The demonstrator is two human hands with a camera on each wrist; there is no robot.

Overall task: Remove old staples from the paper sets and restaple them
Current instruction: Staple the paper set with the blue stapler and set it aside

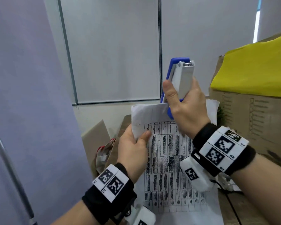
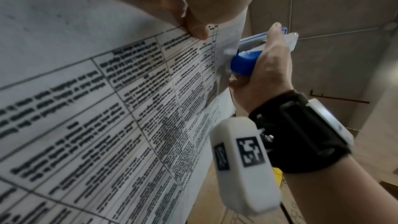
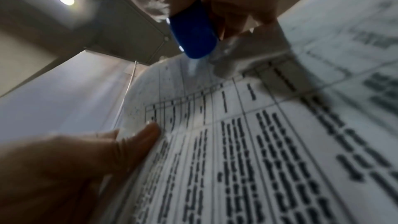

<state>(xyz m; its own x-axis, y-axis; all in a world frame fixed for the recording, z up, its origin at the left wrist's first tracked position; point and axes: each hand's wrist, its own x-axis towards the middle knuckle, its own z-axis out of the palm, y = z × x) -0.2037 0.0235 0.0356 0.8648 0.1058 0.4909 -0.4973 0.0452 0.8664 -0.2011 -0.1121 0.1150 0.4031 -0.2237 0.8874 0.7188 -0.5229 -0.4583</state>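
A set of printed pages with tables (image 1: 169, 168) (image 2: 107, 108) (image 3: 258, 142) is held upright in the air in front of me. My left hand (image 1: 135, 143) (image 3: 75, 159) pinches its upper left edge, thumb on the front. My right hand (image 1: 185, 108) (image 2: 264, 74) grips a blue and white stapler (image 1: 180, 78) (image 2: 243, 64) (image 3: 191, 31) pointing down, its blue nose over the top right corner of the pages. The stapler's mouth at the paper is hidden by my hand.
A large cardboard box (image 1: 250, 119) with a yellow sheet (image 1: 253, 67) on top stands at the right. Brown paper bags (image 1: 107, 151) and a beige board (image 1: 96, 132) lean against the wall behind the pages. A grey partition (image 1: 31, 95) fills the left.
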